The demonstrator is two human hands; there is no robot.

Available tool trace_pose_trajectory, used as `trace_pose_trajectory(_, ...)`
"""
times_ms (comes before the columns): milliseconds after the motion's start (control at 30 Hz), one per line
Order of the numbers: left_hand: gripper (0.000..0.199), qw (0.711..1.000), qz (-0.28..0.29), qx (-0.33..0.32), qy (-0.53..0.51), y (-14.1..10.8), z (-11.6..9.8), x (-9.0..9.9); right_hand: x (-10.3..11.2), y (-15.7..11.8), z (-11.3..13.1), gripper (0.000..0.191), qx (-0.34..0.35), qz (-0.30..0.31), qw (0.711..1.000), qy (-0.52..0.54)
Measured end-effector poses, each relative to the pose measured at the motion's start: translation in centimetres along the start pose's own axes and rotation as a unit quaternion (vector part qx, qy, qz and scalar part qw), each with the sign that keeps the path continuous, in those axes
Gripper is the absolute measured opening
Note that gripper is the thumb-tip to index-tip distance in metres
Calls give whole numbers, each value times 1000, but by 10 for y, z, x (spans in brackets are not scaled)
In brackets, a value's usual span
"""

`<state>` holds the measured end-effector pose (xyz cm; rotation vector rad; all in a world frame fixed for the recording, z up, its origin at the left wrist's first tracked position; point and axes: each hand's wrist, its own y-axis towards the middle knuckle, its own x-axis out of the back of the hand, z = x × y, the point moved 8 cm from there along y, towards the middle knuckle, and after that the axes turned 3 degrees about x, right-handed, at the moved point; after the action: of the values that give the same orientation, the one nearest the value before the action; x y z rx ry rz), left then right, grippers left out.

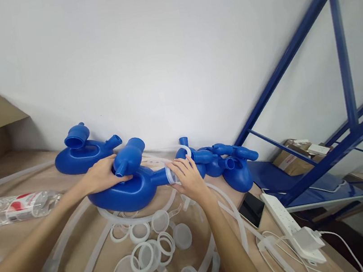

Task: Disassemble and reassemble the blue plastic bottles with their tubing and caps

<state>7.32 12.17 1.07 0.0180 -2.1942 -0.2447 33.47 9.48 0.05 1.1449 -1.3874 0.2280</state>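
Observation:
A large blue looped plastic part (pixel 122 197) lies on the wooden table, its narrow neck pointing right. My left hand (pixel 103 175) grips it near its raised, wide-mouthed spout, fingers wrapped around the upper section. At the neck's end sits a clear plastic ring or cap (pixel 171 175), and the fingers of my right hand (pixel 187 176) are closed on it. A curved white strip (pixel 186 148) rises just above my right fingers. Below are several translucent rings and round caps (pixel 140 233), lying loosely on the table.
Another blue part (pixel 79 159) rests at the back left, and several more (pixel 238 175) sit to the right. Translucent tubing (pixel 86 264) curves across the table. A plastic bottle (pixel 18 208) lies left; a phone (pixel 252 209) and power strip (pixel 282 218) lie right, beside a blue metal rack (pixel 342 53).

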Motion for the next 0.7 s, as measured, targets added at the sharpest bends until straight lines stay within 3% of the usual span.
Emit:
trace_pose_trajectory(100, 63, 998, 3, 19, 63, -10, -9, 16, 5, 5, 11, 64, -10, -19, 1000, 11)
trace_pose_trajectory(200, 52, 992, -48, 6, 114, -19, -20, 30, 5, 10, 16, 68, -46, -28, 998, 28)
trace_pose_trajectory(433, 43, 989, -70, -35, 129, -31, -40, 40, 22, 17, 13, 74, -73, -54, 991, 96)
trace_pose_trajectory(567, 41, 986, -79, -83, 125, -35, -40, 46, 31, 16, 20, 75, -54, -28, 992, 110)
trace_pose_trajectory(700, 32, 977, -74, -112, 168, -39, -33, 50, 17, 16, 44, 68, 27, 33, 994, 96)
